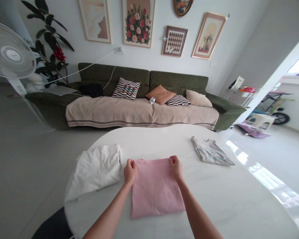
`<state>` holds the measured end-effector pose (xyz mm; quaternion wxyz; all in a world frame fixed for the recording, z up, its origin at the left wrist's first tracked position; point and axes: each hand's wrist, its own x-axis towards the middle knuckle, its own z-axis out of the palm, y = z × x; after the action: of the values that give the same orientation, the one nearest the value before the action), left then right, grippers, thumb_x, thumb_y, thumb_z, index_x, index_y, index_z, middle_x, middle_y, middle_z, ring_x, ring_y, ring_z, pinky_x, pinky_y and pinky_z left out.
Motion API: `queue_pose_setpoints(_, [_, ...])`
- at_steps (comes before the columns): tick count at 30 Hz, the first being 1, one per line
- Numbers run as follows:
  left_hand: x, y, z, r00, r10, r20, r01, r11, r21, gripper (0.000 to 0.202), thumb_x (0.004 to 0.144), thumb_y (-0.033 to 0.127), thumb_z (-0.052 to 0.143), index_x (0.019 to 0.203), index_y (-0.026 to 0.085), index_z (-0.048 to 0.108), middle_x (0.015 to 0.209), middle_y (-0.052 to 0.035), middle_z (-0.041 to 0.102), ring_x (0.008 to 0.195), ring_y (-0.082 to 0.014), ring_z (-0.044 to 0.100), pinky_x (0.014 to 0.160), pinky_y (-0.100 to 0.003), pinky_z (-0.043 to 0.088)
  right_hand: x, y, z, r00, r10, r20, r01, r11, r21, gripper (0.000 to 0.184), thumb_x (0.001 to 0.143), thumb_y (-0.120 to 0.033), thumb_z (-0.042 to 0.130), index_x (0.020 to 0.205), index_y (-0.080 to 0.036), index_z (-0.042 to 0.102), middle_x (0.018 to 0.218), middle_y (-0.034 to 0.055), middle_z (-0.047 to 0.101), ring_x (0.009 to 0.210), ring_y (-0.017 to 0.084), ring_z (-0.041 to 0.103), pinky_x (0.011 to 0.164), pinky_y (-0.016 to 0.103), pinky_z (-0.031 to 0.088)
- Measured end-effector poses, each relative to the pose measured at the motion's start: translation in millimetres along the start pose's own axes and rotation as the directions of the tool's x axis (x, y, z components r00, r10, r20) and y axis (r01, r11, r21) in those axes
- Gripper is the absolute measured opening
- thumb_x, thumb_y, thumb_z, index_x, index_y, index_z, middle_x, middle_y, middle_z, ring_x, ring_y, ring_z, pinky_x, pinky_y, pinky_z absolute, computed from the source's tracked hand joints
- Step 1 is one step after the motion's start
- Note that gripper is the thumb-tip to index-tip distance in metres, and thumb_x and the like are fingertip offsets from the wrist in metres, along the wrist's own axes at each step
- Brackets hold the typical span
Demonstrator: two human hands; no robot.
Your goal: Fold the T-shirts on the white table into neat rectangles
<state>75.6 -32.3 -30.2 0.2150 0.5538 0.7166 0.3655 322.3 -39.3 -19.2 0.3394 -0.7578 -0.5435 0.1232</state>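
Observation:
A folded pink garment [154, 187] lies flat on the white round table [239, 199] in front of me. My left hand [130, 170] pinches its far left corner, fingers closed on the cloth. My right hand [176, 167] pinches its far right corner the same way. A crumpled white garment [96, 171] lies just left of the pink one, close to my left hand. A folded grey patterned garment [210, 151] rests on the table to the right, apart from my right hand.
Beyond the table stands a green sofa [144, 99] with a beige throw and several cushions. A white standing fan [10, 49] and a potted plant [49, 39] are at the far left. A dark seat [52, 225] shows at the table's near left edge.

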Motion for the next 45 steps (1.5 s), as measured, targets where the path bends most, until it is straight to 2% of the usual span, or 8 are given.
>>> queue_pose_setpoints(6, [2.0,-4.0,5.6,1.000,0.018,-0.020,-0.017,1.000,0.014,0.020,0.081,0.019,0.044,0.099,0.016,0.050,0.084,-0.0057,0.063,0.080,-0.0169,0.060,0.071,-0.027,0.044,-17.0,-16.9,4.3,0.997,-0.073,-0.006,0.072,0.992,-0.099,0.044,0.082,-0.023,0.031,0.121,-0.009,0.045,0.121,0.0179,0.050,0.112,0.023,0.045,0.091,0.036,0.034])
queue_pose_setpoints(15, [-27.5,-15.1,19.3,0.889,0.456,-0.053,-0.444,0.883,0.150,0.039,0.082,0.014,0.039,0.119,0.021,0.048,0.119,-0.0091,0.048,0.118,-0.0230,0.038,0.100,-0.041,0.032,-82.6,-38.5,25.3,0.898,-0.175,0.403,0.341,0.856,-0.389,0.056,0.085,-0.055,0.027,0.136,-0.035,0.020,0.147,-0.0002,0.007,0.133,0.028,-0.003,0.101,0.057,0.000])
queue_pose_setpoints(23, [-41.1,-21.1,-0.3,0.921,0.384,0.072,-0.387,0.922,0.036,0.044,0.077,0.006,0.040,0.118,0.019,0.051,0.123,-0.0096,0.047,0.121,-0.0211,0.038,0.102,-0.038,0.032,-118.1,-70.8,-6.7,0.826,-0.143,0.545,0.365,0.872,-0.325,0.062,0.083,-0.050,0.037,0.138,-0.026,0.019,0.147,0.0098,0.002,0.132,0.032,-0.005,0.100,0.059,0.008])
queue_pose_setpoints(28, [-73.6,-31.1,-30.2,0.956,0.267,0.118,-0.241,0.950,-0.198,0.037,0.070,0.009,0.046,0.104,0.018,0.059,0.120,-0.0091,0.053,0.120,-0.0226,0.040,0.103,-0.039,0.031,-207.1,-63.5,-9.5,0.638,-0.316,0.702,0.547,0.828,-0.124,0.104,0.059,-0.054,0.065,0.140,-0.026,0.006,0.147,0.0106,-0.001,0.130,0.039,-0.006,0.098,0.063,0.009])
queue_pose_setpoints(33, [-144.5,-35.5,-64.7,0.980,0.077,0.182,0.026,0.862,-0.506,0.036,0.073,0.038,0.050,0.103,0.019,0.054,0.114,-0.0104,0.056,0.110,-0.0240,0.050,0.091,-0.037,0.043,-250.6,-48.0,-1.4,0.733,-0.355,0.580,0.548,0.813,-0.195,0.071,0.080,-0.016,0.042,0.138,-0.035,0.005,0.146,-0.0011,0.010,0.132,0.032,0.002,0.102,0.058,0.014])
queue_pose_setpoints(36, [-194.9,-53.3,-80.9,0.969,-0.014,0.245,0.159,0.795,-0.586,0.041,0.068,0.047,0.055,0.100,0.022,0.053,0.114,-0.0086,0.056,0.110,-0.0241,0.050,0.091,-0.033,0.043,-254.1,-48.5,-6.9,0.716,-0.340,0.610,0.530,0.833,-0.157,0.068,0.079,-0.008,0.035,0.137,-0.036,0.013,0.145,-0.0027,0.016,0.132,0.032,0.006,0.102,0.057,0.017])
queue_pose_setpoints(39, [-230.1,-79.7,-90.0,0.892,-0.152,0.425,0.395,0.721,-0.569,0.048,0.061,0.053,0.060,0.099,0.025,0.052,0.110,-0.0077,0.058,0.107,-0.0253,0.052,0.091,-0.036,0.041,-253.0,-57.7,-22.8,0.699,-0.313,0.643,0.431,0.902,-0.029,0.062,0.078,-0.008,0.036,0.133,-0.035,0.031,0.142,-0.0009,0.027,0.132,0.032,0.008,0.101,0.056,0.018])
queue_pose_setpoints(45, [-242.1,-76.2,-100.8,0.429,-0.178,0.886,0.845,0.424,-0.325,0.067,0.052,0.062,0.064,0.106,0.025,0.051,0.114,-0.0090,0.058,0.104,-0.0247,0.055,0.088,-0.037,0.039,-211.8,-90.8,-58.4,0.730,-0.265,0.630,-0.099,0.871,0.481,0.033,0.071,-0.016,0.049,0.099,-0.018,0.065,0.093,0.0066,0.067,0.097,0.025,0.056,0.094,0.044,0.034])
